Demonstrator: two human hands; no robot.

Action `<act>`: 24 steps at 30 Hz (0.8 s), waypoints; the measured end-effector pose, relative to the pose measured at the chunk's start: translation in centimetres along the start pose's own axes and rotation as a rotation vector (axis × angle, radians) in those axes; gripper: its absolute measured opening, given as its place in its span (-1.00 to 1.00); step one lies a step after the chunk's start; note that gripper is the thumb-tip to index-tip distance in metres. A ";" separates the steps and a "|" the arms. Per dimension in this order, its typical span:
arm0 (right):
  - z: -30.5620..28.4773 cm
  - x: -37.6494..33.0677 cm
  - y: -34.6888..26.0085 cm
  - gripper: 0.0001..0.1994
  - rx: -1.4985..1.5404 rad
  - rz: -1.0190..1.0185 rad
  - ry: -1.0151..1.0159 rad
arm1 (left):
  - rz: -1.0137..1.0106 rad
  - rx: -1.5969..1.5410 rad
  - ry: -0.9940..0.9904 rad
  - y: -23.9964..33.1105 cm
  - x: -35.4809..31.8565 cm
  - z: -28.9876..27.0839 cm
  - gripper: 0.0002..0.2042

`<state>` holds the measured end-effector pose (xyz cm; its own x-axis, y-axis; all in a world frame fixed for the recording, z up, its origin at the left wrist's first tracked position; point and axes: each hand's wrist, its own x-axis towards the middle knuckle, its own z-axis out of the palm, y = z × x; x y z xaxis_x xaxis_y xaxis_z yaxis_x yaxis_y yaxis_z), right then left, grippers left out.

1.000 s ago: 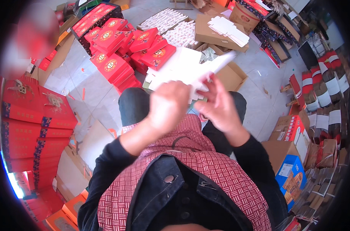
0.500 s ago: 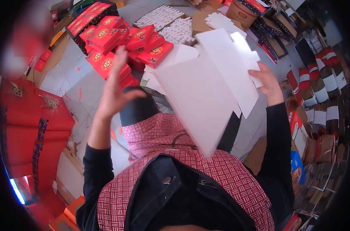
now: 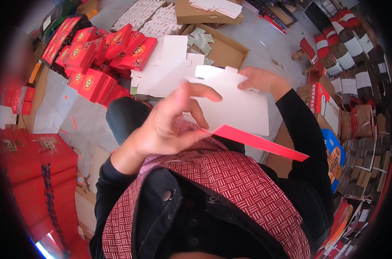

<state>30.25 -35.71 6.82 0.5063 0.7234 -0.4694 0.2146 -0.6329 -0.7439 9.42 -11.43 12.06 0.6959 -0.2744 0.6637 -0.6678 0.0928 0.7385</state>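
I hold a flat die-cut cardboard sheet (image 3: 237, 105), white on the side facing me with a red flap along its lower edge, above my lap. My left hand (image 3: 172, 123) pinches its near left edge, thumb under and fingers curled over the white face. At the far top edge my right hand (image 3: 261, 80) grips the sheet. Just beyond it on the floor lies a stack of similar white flat sheets (image 3: 163, 69).
Assembled red gift boxes (image 3: 105, 47) are piled on the grey floor at the far left. An open brown carton (image 3: 224, 49) stands ahead. More red boxes (image 3: 34, 172) stack at my left; packed cartons and bundles (image 3: 355, 112) line the right.
The sheet, held wide and high half a second ago, has come down closer to my chest. My left hand moved from the far left onto the sheet's near edge; the red flap now shows.
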 end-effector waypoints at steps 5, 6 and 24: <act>2.3 -0.3 0.2 -0.69 0.164 0.040 -0.207 | 0.015 0.149 -0.271 3.3 2.8 0.5 -0.56; 2.5 -0.4 0.3 -0.70 0.210 0.048 -0.220 | 0.092 0.176 -0.335 3.7 3.6 0.6 -0.59; 3.5 -8.6 -3.3 -0.71 0.438 -0.008 -0.241 | -0.961 -0.189 -0.051 -5.8 -2.4 3.8 -0.63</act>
<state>22.21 -38.91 11.66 0.2875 0.8035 -0.5214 -0.1797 -0.4894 -0.8533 10.61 -14.97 5.73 0.9059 -0.3540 -0.2325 0.2331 -0.0416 0.9716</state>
